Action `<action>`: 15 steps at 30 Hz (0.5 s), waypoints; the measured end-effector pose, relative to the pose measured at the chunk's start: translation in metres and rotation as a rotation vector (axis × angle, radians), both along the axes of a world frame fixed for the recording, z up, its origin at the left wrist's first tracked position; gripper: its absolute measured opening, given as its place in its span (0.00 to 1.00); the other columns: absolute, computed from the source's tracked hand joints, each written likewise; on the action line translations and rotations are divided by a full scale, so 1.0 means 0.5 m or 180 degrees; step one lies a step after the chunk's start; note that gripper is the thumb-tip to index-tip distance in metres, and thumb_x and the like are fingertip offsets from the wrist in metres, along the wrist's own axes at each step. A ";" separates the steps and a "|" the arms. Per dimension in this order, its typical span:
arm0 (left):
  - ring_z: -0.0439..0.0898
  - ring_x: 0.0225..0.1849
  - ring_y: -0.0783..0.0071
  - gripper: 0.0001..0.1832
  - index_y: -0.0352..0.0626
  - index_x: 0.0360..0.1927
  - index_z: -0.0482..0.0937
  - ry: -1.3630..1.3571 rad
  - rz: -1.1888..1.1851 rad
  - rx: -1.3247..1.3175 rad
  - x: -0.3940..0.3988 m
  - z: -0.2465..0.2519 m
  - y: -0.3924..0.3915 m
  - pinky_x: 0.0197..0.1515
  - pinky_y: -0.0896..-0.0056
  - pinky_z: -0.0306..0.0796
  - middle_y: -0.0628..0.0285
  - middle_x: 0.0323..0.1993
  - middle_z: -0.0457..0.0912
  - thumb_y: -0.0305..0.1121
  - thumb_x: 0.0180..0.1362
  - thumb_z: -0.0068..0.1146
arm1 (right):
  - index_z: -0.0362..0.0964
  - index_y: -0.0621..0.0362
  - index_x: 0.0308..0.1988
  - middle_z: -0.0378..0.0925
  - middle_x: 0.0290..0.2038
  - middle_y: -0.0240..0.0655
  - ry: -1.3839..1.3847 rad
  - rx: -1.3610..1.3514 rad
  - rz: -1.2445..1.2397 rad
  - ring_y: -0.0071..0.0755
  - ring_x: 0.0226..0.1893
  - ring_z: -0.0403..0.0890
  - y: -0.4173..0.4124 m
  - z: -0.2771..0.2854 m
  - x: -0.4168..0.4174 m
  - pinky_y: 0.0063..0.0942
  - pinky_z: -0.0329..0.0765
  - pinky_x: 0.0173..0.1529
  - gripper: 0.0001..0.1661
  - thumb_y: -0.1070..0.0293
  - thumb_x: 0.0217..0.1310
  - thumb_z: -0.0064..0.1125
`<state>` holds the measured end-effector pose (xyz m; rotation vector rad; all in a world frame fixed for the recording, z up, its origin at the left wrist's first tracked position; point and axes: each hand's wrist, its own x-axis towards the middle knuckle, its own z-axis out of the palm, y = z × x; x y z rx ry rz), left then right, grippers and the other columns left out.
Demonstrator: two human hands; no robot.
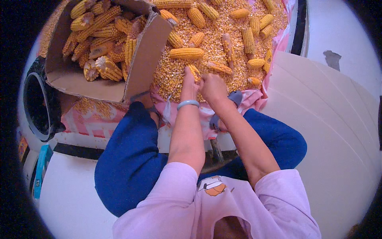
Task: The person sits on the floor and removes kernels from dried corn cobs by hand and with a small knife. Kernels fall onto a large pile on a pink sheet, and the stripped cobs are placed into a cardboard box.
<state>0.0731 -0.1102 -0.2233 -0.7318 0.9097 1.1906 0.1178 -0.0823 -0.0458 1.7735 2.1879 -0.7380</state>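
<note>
My left hand (189, 84) grips a yellow ear of corn (194, 72) above a spread of loose kernels (170, 79). Against the near right side of that ear, my right hand (213, 86) is curled into a fist. Whether a small tool sits inside the fist is hidden by the fingers. Just beyond both hands lies a whole ear (186, 53) on the kernels. A partly stripped ear (220, 67) rests to the right of the held one.
A cardboard box (149, 53) of corn ears stands tilted at the left. Pink cloth (253, 97) lies under the kernels. My feet in grey sandals (235, 98) rest at its near edge. A black plastic bag (56, 110) around a round rim is at far left.
</note>
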 end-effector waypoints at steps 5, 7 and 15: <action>0.79 0.37 0.64 0.28 0.46 0.47 0.72 0.0178 -0.0188 0.0166 0.015 -0.016 -0.004 0.35 0.59 0.77 0.60 0.39 0.79 0.58 0.64 0.31 | 0.78 0.61 0.25 0.76 0.23 0.51 0.0188 -0.1176 -0.0055 0.53 0.26 0.79 0.140 0.001 0.052 0.43 0.76 0.35 0.11 0.66 0.47 0.54; 0.80 0.38 0.61 0.27 0.48 0.47 0.73 0.0326 -0.0203 0.0110 0.009 -0.038 -0.015 0.38 0.56 0.78 0.60 0.40 0.79 0.57 0.65 0.28 | 0.78 0.61 0.27 0.76 0.24 0.51 0.0568 -0.0384 0.0053 0.55 0.26 0.78 0.064 -0.023 0.048 0.44 0.75 0.34 0.11 0.64 0.48 0.56; 0.78 0.34 0.67 0.25 0.49 0.42 0.75 0.0127 -0.0420 0.0136 -0.026 0.005 -0.011 0.31 0.62 0.77 0.61 0.36 0.79 0.59 0.62 0.38 | 0.78 0.60 0.29 0.77 0.26 0.52 0.0247 0.0068 -0.0186 0.57 0.28 0.78 -0.013 -0.038 -0.005 0.48 0.75 0.37 0.10 0.67 0.51 0.53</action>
